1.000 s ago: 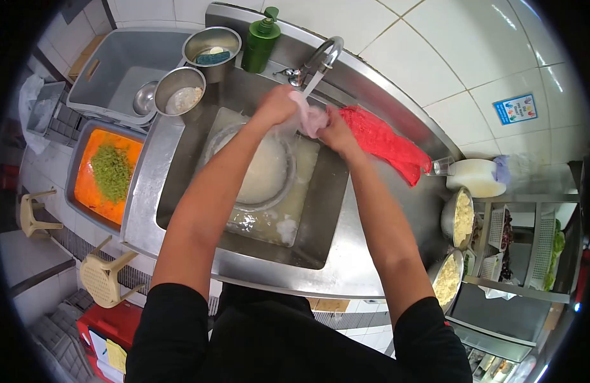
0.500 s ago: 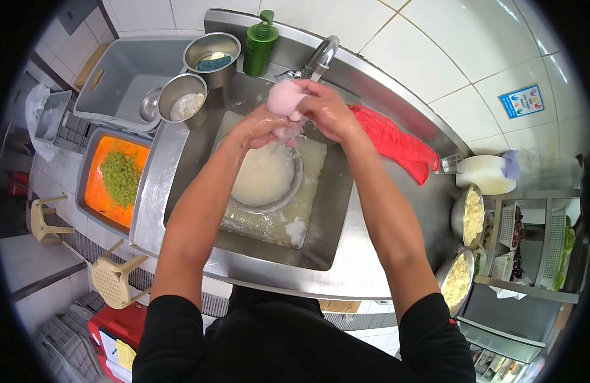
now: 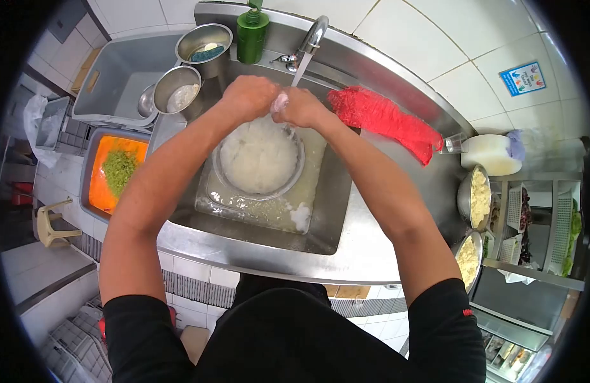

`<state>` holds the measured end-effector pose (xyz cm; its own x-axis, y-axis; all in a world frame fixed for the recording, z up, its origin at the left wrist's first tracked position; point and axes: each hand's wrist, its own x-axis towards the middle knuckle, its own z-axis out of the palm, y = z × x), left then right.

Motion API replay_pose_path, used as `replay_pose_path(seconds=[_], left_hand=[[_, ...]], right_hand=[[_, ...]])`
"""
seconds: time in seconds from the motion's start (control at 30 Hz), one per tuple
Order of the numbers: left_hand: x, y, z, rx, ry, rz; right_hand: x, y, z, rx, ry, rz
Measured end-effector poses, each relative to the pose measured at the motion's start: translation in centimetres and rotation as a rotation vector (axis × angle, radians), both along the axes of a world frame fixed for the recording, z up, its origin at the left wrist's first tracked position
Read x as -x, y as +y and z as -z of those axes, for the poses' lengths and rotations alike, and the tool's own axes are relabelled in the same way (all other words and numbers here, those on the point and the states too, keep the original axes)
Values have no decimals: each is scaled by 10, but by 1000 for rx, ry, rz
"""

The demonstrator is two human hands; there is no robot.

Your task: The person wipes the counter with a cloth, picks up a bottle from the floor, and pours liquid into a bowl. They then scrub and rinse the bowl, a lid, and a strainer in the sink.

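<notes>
My left hand (image 3: 251, 96) and my right hand (image 3: 302, 107) are closed side by side on a wet, twisted pale pink cloth (image 3: 279, 103); only a small part of it shows between them. Both hands are above the far rim of a round metal bowl (image 3: 219, 167). Cloudy whitish water (image 3: 260, 159) fills this bowl, which sits in the sink (image 3: 323, 217) on a shallow rectangular tray (image 3: 213, 207) of murky liquid. Just behind my hands, water runs from the faucet (image 3: 315, 38).
A red mesh cloth (image 3: 384, 118) lies right of the faucet. Along the left are a green pump bottle (image 3: 252, 38), two metal pots (image 3: 202, 51), a grey tub (image 3: 119, 70) and an orange-filled tray (image 3: 97, 207). Bowls of yellow crumbly food (image 3: 478, 198) stand at the right.
The pink cloth was a puffed, rounded wad; now it is squeezed narrow between my fists. My hands have come together and down a little, and the stream from the faucet shows plainly.
</notes>
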<state>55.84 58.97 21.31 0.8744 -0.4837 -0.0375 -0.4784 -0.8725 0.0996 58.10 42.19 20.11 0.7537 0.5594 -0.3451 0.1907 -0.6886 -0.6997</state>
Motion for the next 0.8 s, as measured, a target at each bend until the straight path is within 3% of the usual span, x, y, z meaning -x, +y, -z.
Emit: replay_pose_path(seconds=[0.07, 0.13, 0.3, 0.37, 0.4, 0.47, 0.5, 0.57, 0.8], left_hand=[[7, -1, 6, -44, 92, -116], [18, 1, 12, 224, 154, -353], [35, 13, 28, 529, 272, -503], [42, 17, 31, 789, 281, -536], [47, 20, 32, 781, 289, -546], [58, 20, 24, 1094, 631, -678], [62, 19, 26, 1091, 634, -682], [68, 17, 29, 1385, 773, -824], [104, 5, 52, 1702, 958, -908]], right_hand=[[4, 11, 6, 228, -529, -81], [2, 20, 11, 252, -594, -80], [8, 36, 2, 354, -762, -209], [6, 41, 0, 360, -754, -260], [7, 44, -2, 372, -766, -304], [11, 50, -7, 378, -768, -319], [12, 53, -10, 418, -761, -335], [15, 56, -15, 456, -752, -348], [36, 52, 19, 446, -615, -344]])
